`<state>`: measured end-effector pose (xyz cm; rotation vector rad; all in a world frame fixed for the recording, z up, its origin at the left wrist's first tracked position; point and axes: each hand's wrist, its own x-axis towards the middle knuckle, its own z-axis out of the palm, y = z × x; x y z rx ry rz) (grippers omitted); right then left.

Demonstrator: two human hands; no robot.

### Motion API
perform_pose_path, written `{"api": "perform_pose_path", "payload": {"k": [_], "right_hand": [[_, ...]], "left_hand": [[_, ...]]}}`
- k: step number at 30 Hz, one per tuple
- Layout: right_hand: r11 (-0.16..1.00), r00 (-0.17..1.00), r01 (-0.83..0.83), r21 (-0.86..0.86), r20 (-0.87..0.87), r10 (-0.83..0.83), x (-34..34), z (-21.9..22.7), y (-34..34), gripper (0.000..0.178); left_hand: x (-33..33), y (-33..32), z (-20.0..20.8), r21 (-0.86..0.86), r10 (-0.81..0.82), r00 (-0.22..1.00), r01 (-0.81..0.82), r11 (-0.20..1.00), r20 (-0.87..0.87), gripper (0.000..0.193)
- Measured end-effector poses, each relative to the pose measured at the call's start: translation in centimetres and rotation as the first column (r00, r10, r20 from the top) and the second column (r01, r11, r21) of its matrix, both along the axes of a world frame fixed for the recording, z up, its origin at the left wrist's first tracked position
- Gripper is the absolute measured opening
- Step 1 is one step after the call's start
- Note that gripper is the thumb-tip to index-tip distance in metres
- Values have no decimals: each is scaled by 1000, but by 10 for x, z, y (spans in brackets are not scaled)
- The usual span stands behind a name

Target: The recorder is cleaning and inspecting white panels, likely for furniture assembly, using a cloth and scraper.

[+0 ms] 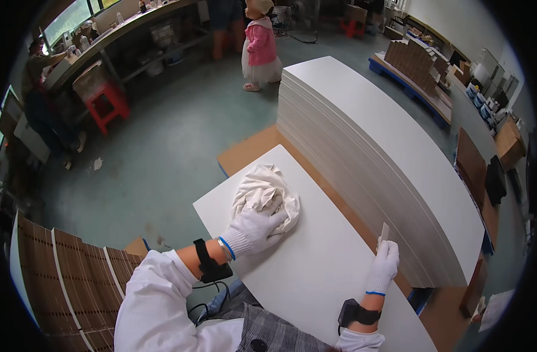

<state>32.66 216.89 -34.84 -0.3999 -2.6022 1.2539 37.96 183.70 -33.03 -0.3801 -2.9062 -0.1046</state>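
A white board (pixel 315 281) lies flat in front of me, one corner pointing away. On its far part rests a bunched white cloth (pixel 261 186), and my left hand (pixel 252 232), in a white knitted glove, is closed on the cloth's near side; some of its fingertips are hidden in the folds. My right hand (pixel 384 267), gloved the same way, is over the board's right edge. Between its thumb and fingers stands a small flat pale strip (pixel 385 230), its top end sticking up; whether it is a scraper I cannot tell.
Right of the board rises a tall stack of white boards (pixel 362 135) on a brown sheet (pixel 245 151). Brown slotted panels (pixel 75 276) stand at lower left. A person in a pink jacket (pixel 261 44) stands beyond the stack; another person (pixel 39 100) works at the left bench. A red stool (pixel 107 105) is nearby.
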Motion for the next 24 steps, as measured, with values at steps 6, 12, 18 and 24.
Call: {"api": "perform_pose_path", "payload": {"k": [6,12,18,24], "right_hand": [[992,993,-86,86,93,78,6,3,-6,30],[987,993,-71,142,107,56,3,-11,4,30],[989,996,-68,134,66,60,6,-10,11,32],[980,980,-148,131,153,127,5,-13,11,42]], "left_hand": [[-92,-22,15,198,203,925,-275,941,322,50],[-69,-46,-6,0,163,985,-163,987,48,53],[37,-75,-7,-36,245,964,-242,970,104,53],[68,-87,-10,-16,269,961,-270,963,-66,46]]}}
